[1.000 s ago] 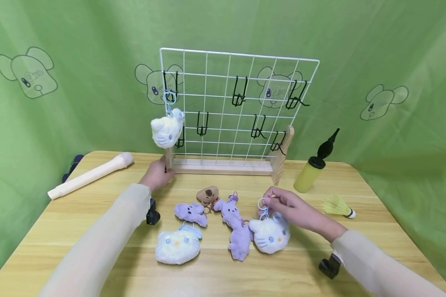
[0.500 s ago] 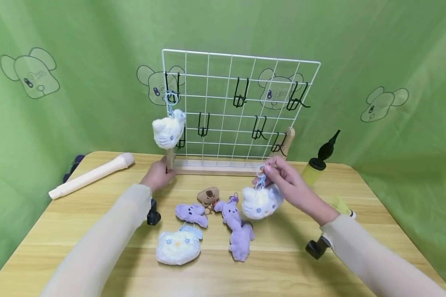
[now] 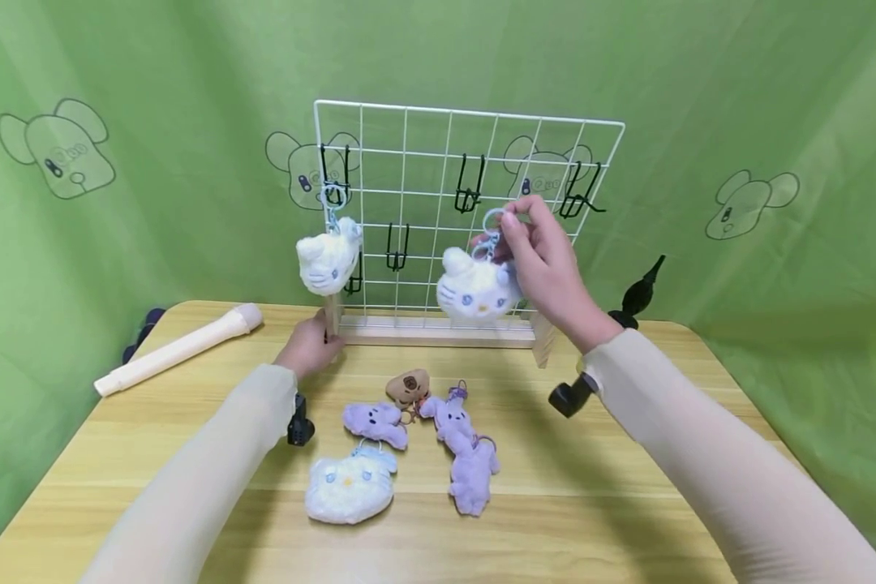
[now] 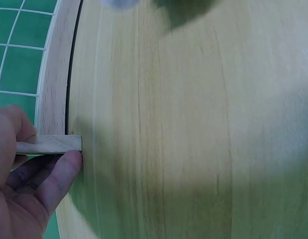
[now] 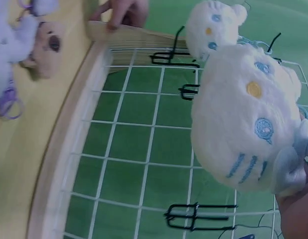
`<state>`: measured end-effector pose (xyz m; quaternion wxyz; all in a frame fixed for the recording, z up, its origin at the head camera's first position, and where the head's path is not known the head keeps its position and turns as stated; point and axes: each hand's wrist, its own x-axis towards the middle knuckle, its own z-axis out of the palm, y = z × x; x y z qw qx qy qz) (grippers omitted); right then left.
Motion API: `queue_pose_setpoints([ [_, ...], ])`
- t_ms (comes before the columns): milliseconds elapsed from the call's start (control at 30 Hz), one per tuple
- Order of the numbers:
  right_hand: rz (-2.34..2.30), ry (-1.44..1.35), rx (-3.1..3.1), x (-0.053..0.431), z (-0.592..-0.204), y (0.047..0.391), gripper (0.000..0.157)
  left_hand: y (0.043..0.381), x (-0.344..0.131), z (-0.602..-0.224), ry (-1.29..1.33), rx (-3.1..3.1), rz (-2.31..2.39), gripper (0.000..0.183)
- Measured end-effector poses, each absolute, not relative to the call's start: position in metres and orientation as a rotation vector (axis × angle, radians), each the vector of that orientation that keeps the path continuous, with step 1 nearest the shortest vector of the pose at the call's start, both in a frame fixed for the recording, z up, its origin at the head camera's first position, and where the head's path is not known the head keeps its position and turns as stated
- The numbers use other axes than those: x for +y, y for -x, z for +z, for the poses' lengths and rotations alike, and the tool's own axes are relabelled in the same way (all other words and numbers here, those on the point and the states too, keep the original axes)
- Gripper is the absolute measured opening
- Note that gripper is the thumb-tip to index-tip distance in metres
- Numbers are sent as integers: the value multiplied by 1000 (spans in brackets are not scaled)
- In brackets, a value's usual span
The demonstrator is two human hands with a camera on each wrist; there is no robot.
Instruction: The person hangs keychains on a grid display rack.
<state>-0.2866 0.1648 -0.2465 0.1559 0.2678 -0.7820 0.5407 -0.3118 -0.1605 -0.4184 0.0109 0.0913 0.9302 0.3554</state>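
Head view: plush [image 3: 474, 294] hangs below right fingers [image 3: 533, 211].

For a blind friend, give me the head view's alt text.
A person's right grip holds a white plush keychain before a wire rack, where another hangs; the left grip holds the rack's wooden end. Other plushies lie on the table.

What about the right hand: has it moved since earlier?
Yes: in the head view, the right hand rose from below the wire rack to overlapping it.
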Motion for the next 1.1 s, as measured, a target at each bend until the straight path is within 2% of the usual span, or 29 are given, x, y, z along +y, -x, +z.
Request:
queue_pose_setpoints([
  [267,1626,-692,-2206,146,-238,304,21,312,-160,-419,-279,2878,1148,61],
  [400,1602,-661,-2244,142,-241,312,24,312,-160,-418,-281,2869,1158,61],
  [567,1586,-591,-2284,139,-246,319,21,312,-161,-418,-289,2882,1144,62],
  [733,1589,-539,-2318,136,-244,321,18,312,-163,-420,-283,2890,1124,62],
  [1100,1479,-480,-2362,143,-232,316,25,314,-163,-418,-256,2857,1149,67],
])
